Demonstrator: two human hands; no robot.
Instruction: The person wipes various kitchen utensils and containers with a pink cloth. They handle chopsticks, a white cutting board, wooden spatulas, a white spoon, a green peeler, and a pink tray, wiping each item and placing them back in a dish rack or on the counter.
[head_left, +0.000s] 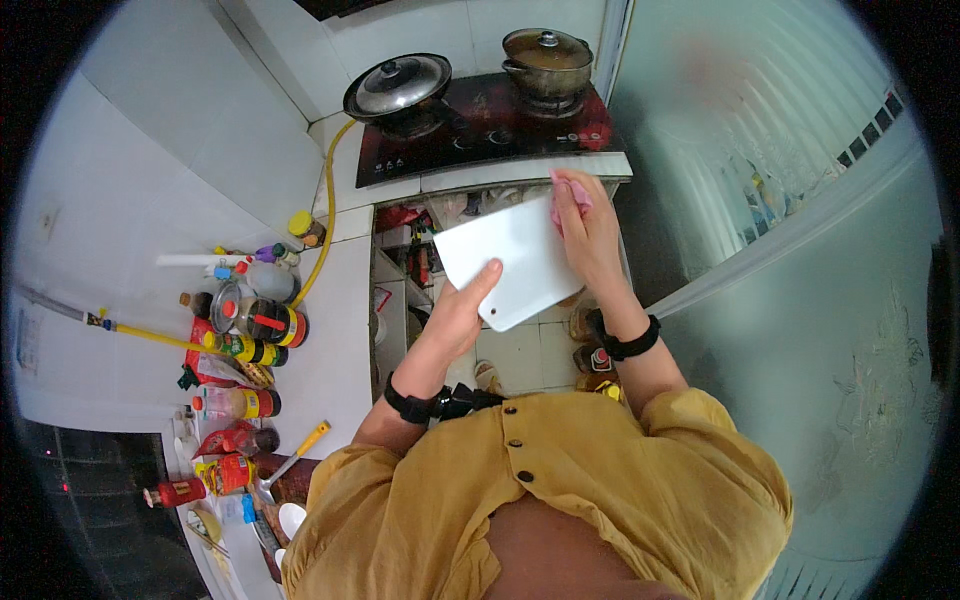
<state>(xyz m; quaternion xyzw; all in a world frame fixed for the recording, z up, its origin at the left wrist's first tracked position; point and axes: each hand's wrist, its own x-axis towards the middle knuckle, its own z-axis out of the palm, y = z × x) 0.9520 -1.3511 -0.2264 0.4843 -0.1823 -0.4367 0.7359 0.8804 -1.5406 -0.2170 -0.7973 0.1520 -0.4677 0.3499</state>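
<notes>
A thin white board (517, 259) with a small hole near one corner is held in front of my body, tilted. My left hand (459, 311) grips its lower left edge, thumb on the face and fingers hidden behind. A crumpled pink cloth (576, 196) is bunched in my right hand (592, 236), which lies against the board's upper right end. Whether the cloth also wraps behind the board is hidden. Both wrists wear black bands.
Ahead, a black gas cooktop (480, 139) carries a lidded wok (397, 86) and a lidded pot (549, 64). A yellow gas hose (328, 202) crosses the left counter (330, 315), near several sauce bottles (259, 319) and a ladle (292, 459). A frosted glass door (780, 300) stands right.
</notes>
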